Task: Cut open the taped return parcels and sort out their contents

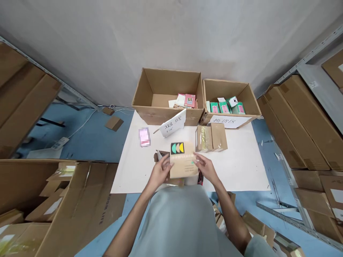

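Between my hands is a beige printed box (183, 164), with green, tan and yellow half-circles on a black patch. My left hand (160, 172) grips its left edge, thumb on top. On its right edge are the closed fingers of my right hand (206, 167). An opened brown carton (158, 156) lies partly hidden behind my left hand. Just beyond the box stand two taped brown cartons (218, 137), side by side. A white folded sign (173, 123) with handwriting leans near the large carton.
On the white table (241, 160), a large open carton (168, 116) holds pink and white packs. Beside it, another open carton (253, 103) contains green boxes. A blurred pink item (144, 137) lies at left. Shelves of cartons (302, 125) stand right; a big carton (88, 203) is at lower left.
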Motion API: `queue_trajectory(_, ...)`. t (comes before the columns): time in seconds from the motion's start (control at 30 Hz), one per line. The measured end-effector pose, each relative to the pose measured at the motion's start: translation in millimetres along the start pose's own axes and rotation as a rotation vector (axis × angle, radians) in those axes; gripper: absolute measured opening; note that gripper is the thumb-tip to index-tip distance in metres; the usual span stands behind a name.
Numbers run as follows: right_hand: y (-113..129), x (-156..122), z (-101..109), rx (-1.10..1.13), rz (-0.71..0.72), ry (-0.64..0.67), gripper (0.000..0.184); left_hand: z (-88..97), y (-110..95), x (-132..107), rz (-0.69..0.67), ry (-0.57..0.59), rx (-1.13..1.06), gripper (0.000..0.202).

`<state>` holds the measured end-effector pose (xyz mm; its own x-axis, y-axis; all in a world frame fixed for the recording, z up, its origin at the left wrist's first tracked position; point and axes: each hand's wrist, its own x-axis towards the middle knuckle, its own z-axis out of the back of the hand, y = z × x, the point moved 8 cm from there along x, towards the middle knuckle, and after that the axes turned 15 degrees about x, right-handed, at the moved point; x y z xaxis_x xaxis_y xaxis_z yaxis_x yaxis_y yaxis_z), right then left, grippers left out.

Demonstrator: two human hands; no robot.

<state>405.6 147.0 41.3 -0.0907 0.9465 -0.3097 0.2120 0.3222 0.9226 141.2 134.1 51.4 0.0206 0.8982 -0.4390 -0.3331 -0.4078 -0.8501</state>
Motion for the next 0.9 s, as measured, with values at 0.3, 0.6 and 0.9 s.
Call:
queue_trajectory(0.3,202.5,149.6,-2.3,0.017,0.521,0.046,0.09,104.6,-232.1,89.7,-0.686,-0.454,0.084,0.079)
queue_trajectory(0.6,18.2,85.0,33.0,0.022,0.057,-0.033,0.08,100.4,-55.8,61.2,-0.297,-0.417,0.116,0.066)
queue_trajectory(0.9,-126.2,-1.3,13.4,0.04,-0.287,-0.048,0.07,75.9,135.4,34.2,0.182,-0.198,0.191,0.086)
